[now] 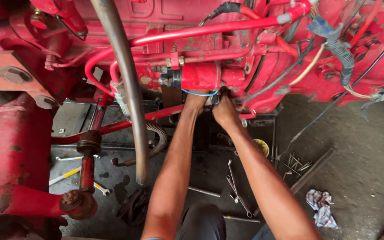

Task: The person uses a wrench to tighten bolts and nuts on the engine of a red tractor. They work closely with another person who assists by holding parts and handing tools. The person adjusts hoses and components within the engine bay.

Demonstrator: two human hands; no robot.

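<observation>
Both my arms reach up under a red tractor engine (227, 26). My left hand (196, 100) presses against the underside of a red cylindrical starter motor (201, 75), its fingers hidden behind the housing. My right hand (224, 108) is just to the right, below the motor's joint with the engine block, fingers tucked up out of sight. A thin blue wire (199, 94) loops under the motor above my left hand. Whether either hand holds a tool or a bolt cannot be seen.
A grey exhaust pipe (127, 84) runs down at the left. Red steering rods (112, 126) and a red axle (10, 146) fill the left side. Wrenches (235, 186), loose bolts (296, 165), a yellow dish (262, 146) and a rag (322, 208) lie on the dark floor.
</observation>
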